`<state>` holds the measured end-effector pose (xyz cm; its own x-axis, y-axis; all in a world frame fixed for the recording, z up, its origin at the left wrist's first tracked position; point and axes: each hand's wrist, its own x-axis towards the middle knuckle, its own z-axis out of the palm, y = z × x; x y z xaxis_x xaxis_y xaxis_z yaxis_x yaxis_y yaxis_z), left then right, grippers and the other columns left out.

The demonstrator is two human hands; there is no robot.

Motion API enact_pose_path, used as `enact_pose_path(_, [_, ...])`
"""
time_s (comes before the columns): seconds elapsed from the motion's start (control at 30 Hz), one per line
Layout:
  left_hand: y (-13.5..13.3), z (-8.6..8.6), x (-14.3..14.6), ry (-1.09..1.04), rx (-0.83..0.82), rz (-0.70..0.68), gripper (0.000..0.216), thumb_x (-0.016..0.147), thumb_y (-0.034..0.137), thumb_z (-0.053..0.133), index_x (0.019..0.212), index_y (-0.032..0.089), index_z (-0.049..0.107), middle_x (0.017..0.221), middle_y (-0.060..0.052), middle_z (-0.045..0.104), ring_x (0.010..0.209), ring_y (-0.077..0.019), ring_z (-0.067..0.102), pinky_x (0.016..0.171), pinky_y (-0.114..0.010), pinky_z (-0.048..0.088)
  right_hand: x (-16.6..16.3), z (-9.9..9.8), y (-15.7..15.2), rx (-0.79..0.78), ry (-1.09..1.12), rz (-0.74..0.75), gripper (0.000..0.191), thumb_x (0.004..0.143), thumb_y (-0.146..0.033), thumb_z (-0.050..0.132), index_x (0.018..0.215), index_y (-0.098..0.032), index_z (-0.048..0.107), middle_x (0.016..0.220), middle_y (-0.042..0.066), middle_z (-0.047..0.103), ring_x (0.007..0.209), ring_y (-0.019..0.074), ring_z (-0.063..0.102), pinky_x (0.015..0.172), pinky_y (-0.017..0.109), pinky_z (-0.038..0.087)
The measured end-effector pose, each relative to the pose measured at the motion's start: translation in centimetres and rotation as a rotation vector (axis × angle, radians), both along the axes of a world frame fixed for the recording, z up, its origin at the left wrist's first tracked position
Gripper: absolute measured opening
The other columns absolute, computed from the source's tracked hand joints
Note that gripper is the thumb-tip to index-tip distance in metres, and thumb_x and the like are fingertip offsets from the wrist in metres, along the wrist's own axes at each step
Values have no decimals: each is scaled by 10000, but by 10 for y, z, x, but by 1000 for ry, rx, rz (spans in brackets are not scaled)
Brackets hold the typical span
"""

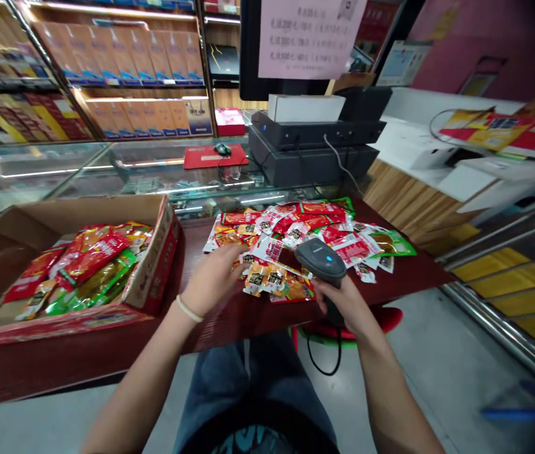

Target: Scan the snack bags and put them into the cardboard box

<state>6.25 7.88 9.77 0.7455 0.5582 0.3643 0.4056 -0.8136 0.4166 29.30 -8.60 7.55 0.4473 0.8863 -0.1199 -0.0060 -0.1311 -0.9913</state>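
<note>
My right hand is wrapped round the handle of a dark grey barcode scanner. The scanner's head, with a small blue light on it, points over a heap of snack packets in red, white, orange and green wrappers. At the left edge of this heap is my left hand, its fingers reaching apart towards the nearest packets, with nothing seen in its grasp. A pale band circles my left wrist. On the left, an open cardboard box contains more snack packets.
Both box and heap rest on a dark red tabletop. Behind are a glass counter, a mouse on a red pad, and a monitor above dark machines. A scanner cable hangs low. Metal rails stand right.
</note>
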Motion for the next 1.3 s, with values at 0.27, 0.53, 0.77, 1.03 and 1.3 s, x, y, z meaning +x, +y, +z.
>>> enact_pose_path(0.27, [-12,-72,26,127,-171,-189,672,720,310,753,1318,197,469,1326,-147,528,1238,-308,494,1052,-458,408,15,-14,-21,-13,38,-14,348,772,-460,713,685,-193,506,505,-42,511,382,88,424,405,230,334])
enact_pose_path(0.53, [-15,-74,28,227,-43,-183,532,813,168,548,1341,170,486,1334,-154,543,1217,-292,521,1049,-440,420,12,-27,-16,-29,101,-49,359,729,-466,750,707,-190,520,488,-46,521,359,85,425,381,223,331])
enact_pose_path(0.77, [-15,-76,25,268,-16,-204,481,792,74,473,1258,168,548,1264,-155,617,1136,-273,598,971,-404,470,3,-19,-12,-43,111,-56,400,682,-504,770,694,-193,519,482,-50,505,364,90,422,380,232,335])
enact_pose_path(1.03, [35,-77,26,-582,-891,257,280,783,406,687,921,171,625,848,-43,707,704,-178,665,675,-303,554,-10,-12,-4,-38,99,-39,419,664,-520,779,720,-206,507,482,-55,499,373,95,422,392,234,340])
enact_pose_path(1.3, [46,-91,11,-1089,-1374,195,331,739,284,764,1007,123,657,1046,-84,705,964,-184,679,860,-314,582,-37,-17,13,-48,76,66,429,683,-515,772,840,-211,513,504,-62,508,391,97,418,408,234,344])
